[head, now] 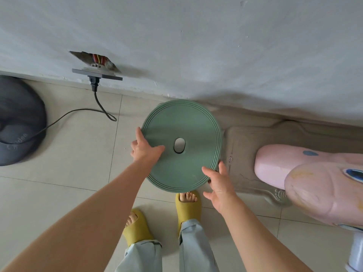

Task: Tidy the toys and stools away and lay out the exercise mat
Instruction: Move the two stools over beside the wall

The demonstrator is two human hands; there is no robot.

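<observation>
A round green stool point(188, 122) with an oval hole in its seat stands by the wall, seen from above. My left hand point(144, 152) rests on its left rim, thumb flat on the seat and index finger straight along the edge. My right hand point(220, 185) touches the near right rim with spread, relaxed fingers. A pink ride-on toy animal point(306, 179) stands just right of the stool on a grey moulded base point(243, 146). The stool's legs are hidden under the seat.
The white wall point(196, 46) runs right behind the stool. A loose socket plate point(97, 74) hangs from it, and its black cable point(78, 110) trails left to a dark round appliance point(17, 122). My feet in yellow slippers point(187, 207) stand on the tiled floor.
</observation>
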